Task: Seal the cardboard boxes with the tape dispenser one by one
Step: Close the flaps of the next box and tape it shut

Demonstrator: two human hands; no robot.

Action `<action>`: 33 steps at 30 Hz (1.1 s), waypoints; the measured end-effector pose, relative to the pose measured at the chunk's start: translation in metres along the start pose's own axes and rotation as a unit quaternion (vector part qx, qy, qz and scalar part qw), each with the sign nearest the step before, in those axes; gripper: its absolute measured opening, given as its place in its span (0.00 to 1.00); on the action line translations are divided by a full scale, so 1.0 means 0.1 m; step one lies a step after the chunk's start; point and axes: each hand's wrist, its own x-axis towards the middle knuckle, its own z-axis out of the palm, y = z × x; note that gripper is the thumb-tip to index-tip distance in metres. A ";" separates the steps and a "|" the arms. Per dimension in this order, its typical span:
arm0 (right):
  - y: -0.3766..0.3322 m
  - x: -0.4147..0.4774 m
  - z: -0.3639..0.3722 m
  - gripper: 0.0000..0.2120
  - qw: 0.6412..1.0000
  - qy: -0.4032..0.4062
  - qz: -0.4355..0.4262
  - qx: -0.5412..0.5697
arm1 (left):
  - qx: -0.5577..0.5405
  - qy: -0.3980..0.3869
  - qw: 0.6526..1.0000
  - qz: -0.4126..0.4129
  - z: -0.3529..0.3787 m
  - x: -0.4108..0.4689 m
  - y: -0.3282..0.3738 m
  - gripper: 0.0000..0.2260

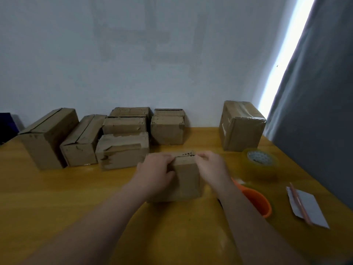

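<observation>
Both hands grasp a small brown cardboard box (188,180) near the middle of the yellow wooden desk (57,197).

The left hand (156,169) curls its fingers over the box's top left edge, and the right hand (211,166) curls over the top right edge, though both are slightly blurred. The orange plastic tape dispenser (257,205) lies on the desk just right of the box, partly hidden by the right forearm and held by neither hand. A roll of clear yellowish tape (260,165) sits beyond it, near a larger taped brown cardboard box (241,129). A group of worn brown cardboard boxes (122,150) stands at the back left by the wall. A white slip of paper (313,209) with a pink pencil (299,203) across it lies at the far right.
</observation>
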 end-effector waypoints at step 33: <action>0.11 -0.79 -0.56 0.24 0.990 0.110 -0.066 0.061 | -0.066 0.038 0.990 0.120 0.15 -0.85 -0.34 0.22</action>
